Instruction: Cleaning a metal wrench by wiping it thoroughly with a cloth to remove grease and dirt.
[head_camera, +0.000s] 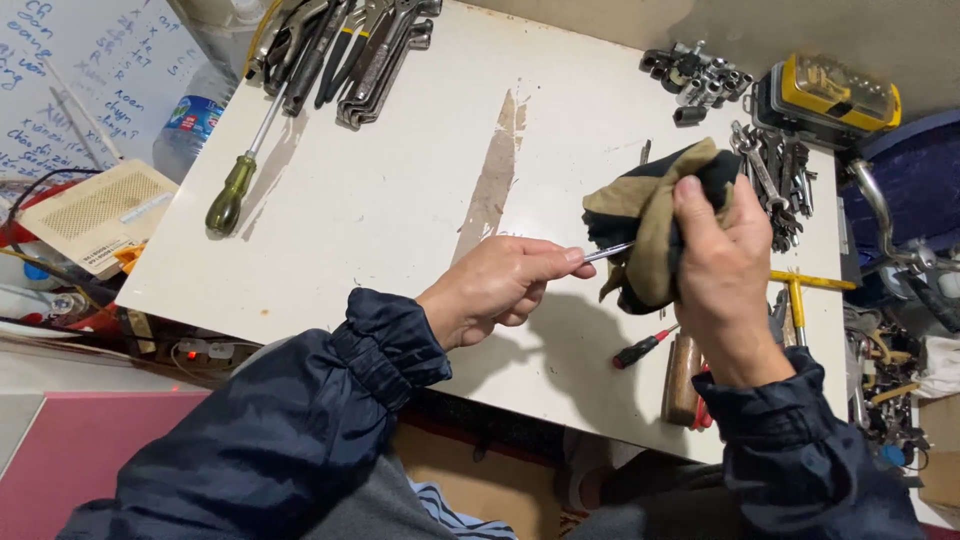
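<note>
White and scuffed, the worktable (400, 200) carries a brown stain down its middle and tools around its edges: a row of pliers and wrenches (345, 50) along the far edge, a green-handled screwdriver (240, 175) lying to the left, a cluster of sockets (695, 75) and a yellow bit case (830, 95) at the far right. From where I stand, the person leans over the near edge in a dark blue jacket. The left hand (495, 285) pinches the end of a thin metal rod (607, 252) between thumb and fingers, holding it level above the table. The right hand (725, 275) is closed tight around a black-and-tan rag (650, 215), which is bunched over the rod's other end, so that end is hidden. I judge the wiping to be midway: the bare stretch of rod shines, but how much remains under the cloth I cannot tell. Just below the hands lie a small red-and-black screwdriver (640, 350) and a wooden handle (682, 380), untouched.
</note>
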